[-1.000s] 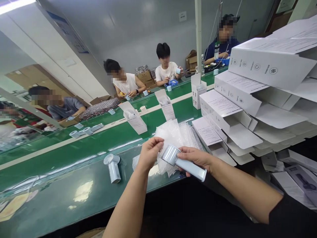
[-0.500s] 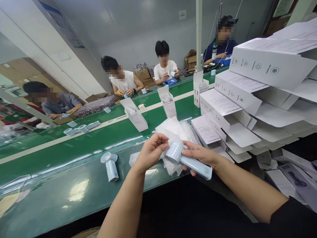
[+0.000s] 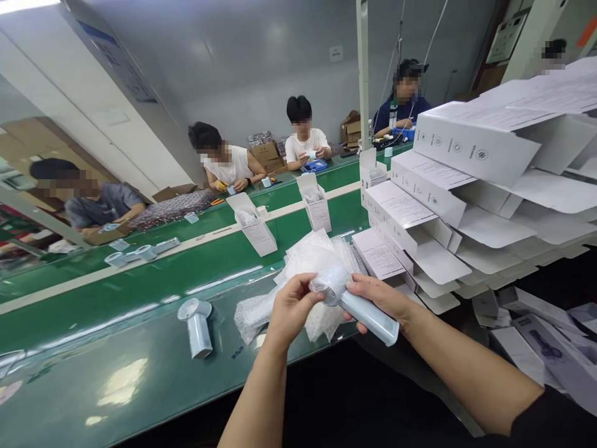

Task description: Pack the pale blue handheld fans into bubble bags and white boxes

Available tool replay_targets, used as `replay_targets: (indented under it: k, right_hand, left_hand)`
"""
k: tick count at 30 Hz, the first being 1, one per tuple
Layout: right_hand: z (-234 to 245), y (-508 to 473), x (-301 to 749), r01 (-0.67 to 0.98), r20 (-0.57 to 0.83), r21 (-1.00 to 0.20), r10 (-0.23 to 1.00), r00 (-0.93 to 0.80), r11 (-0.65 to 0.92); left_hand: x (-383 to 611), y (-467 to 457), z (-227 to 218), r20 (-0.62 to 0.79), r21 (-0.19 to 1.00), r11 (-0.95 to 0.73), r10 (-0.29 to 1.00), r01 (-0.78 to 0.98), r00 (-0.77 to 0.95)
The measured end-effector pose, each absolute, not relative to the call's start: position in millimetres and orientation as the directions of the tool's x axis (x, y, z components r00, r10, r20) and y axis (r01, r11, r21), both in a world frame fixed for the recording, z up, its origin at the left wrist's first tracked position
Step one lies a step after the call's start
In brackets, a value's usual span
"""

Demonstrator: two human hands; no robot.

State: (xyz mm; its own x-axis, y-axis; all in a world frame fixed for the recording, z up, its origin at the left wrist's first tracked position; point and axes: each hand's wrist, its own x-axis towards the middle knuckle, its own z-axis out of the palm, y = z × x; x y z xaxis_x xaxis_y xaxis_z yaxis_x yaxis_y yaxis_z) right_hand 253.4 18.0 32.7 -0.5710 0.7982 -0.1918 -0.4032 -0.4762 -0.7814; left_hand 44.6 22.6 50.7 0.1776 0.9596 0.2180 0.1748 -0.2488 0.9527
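Head view: a pale blue gadget [image 3: 369,318] is gripped round its handle by the curled right hand [image 3: 380,297], its round head sitting in a bubble wrap bag [image 3: 308,264]. The bag is pinched over it by the closed left hand [image 3: 293,311] (snug gathering keeps the head covered). A second gadget [image 3: 196,333] stands on the green belt [image 3: 140,298], with white boxes [image 3: 420,193] stacked to the right.

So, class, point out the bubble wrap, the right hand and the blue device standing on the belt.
Bubble wrap [image 3: 310,258], head view, upper sheet.
Right hand [image 3: 380,298], head view, back of hand.
Blue device [image 3: 200,336], head view, middle of handle.
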Motion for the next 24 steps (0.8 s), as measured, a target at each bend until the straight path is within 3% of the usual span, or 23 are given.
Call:
replay_targets:
  k: [3, 6, 9, 12, 16, 21, 22, 24]
  right_hand:
    - [36, 14, 253, -0.428, -0.22, -0.757, 0.81, -0.543, -0.493]
    - [42, 10, 252, -0.449, -0.265, -0.73, 0.82, -0.508, -0.515]
    - [48, 6, 248, -0.488, -0.306, -0.693, 0.83, -0.465, -0.53]
    - [51, 6, 246, -0.513, -0.295, -0.726, 0.881, -0.369, -0.458]
    - [48, 11, 246, -0.381, -0.278, -0.822, 0.883, -0.379, -0.422]
    - [56, 23, 243, -0.307, -0.37, -0.811, 0.843, -0.391, -0.499]
    - [61, 26, 241, -0.284, -0.414, -0.797, 0.824, -0.388, -0.534]
    - [73, 33, 236, -0.255, -0.492, -0.747, 0.768, -0.41, -0.614]
  left_hand:
    - [51, 24, 46, 0.345, 0.903, -0.352, 0.936, 0.245, 0.074]
    - [56, 19, 38, 0.62, 0.684, -0.54, 0.785, 0.491, 0.0]
    - [61, 11, 25, 0.737, 0.536, -0.52, 0.672, 0.664, -0.069]
    - [67, 3, 16, 0.756, 0.468, -0.492, 0.653, 0.734, -0.045]
    - [79, -4, 24, 0.774, 0.36, -0.612, 0.618, 0.705, 0.141]
    - [84, 1, 46, 0.596, 0.336, -0.754, 0.634, 0.564, 0.493]
    - [83, 5, 50, 0.587, 0.367, -0.746, 0.649, 0.555, 0.484]
    - [79, 15, 62, 0.629, 0.47, -0.657, 0.718, 0.59, 0.298]
